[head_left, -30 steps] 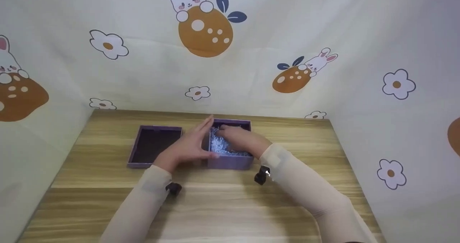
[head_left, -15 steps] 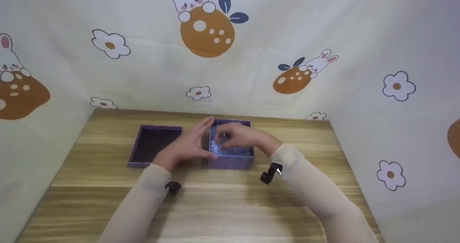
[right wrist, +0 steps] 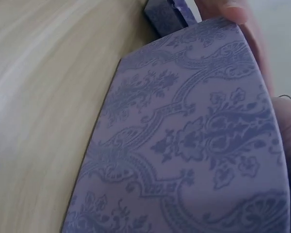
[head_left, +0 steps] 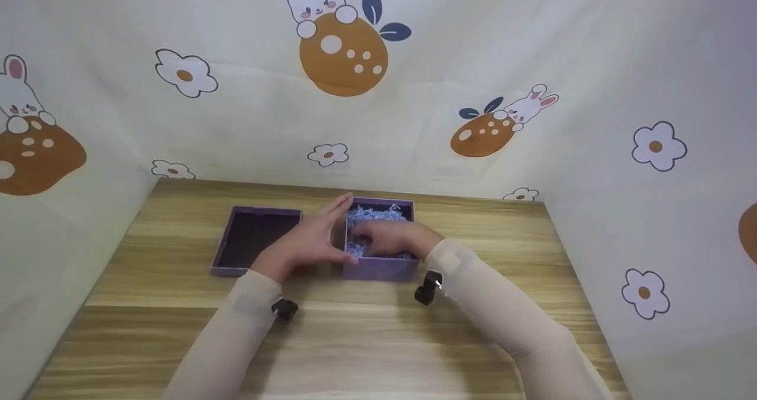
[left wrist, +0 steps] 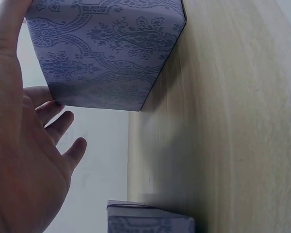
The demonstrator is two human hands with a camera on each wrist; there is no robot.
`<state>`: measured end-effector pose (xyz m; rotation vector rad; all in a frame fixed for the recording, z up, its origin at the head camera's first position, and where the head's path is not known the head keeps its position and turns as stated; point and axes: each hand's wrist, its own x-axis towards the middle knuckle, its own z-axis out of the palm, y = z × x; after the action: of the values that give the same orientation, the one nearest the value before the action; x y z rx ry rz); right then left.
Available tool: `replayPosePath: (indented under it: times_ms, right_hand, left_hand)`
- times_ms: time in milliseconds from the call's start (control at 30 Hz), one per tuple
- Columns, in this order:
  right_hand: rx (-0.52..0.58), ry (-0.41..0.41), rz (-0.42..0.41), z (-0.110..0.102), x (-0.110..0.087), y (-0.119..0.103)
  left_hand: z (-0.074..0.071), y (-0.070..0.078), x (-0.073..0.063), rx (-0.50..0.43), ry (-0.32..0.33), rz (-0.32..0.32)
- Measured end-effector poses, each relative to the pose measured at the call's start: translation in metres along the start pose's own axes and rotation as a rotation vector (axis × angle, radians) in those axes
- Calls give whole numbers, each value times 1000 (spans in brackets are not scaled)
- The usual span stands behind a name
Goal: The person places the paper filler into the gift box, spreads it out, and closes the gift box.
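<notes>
Long cream sleeves (head_left: 497,314), pale greyish cuff bands (head_left: 463,264), small black wrist cameras (head_left: 285,309)

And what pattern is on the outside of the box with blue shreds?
Darker scrolls and flowers on light purple; the box shows best in the right wrist view.

pale backdrop (head_left: 248,128) | rabbit prints (head_left: 523,111) | flower prints (head_left: 659,146) | wood-grain tabletop (head_left: 355,352), brighter near front

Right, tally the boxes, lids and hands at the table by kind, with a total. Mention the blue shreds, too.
Box: 1 (purple box, open)
Lid: 1 (purple lid, dark inside)
Hands: 2 (left hand, right hand)
Total: 4
Blue shreds: inside the box, too jumbled to count, so left out of the total.
</notes>
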<state>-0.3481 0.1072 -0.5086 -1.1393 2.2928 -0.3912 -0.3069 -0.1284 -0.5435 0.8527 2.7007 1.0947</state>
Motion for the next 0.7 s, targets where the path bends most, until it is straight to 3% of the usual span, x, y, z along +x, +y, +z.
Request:
replayPosePath:
  times_ms: [133, 233, 367, 567, 700]
  right_hand:
    - [-9, 15, -14, -6, -9, -4]
    - [8, 80, -10, -18, -16, -4]
    - [29, 152, 59, -31, -20, 1]
    - [-53, 84, 166, -20, -11, 5]
    - [-125, 73, 168, -14, -5, 1]
  left_hand:
    - [0, 0, 0, 1, -8, -8]
    - [-1, 0, 1, -2, -8, -17]
    - [-2, -1, 2, 2, -5, -35]
    - [1, 0, 2, 5, -11, -41]
    - [0, -1, 2, 10, -6, -27]
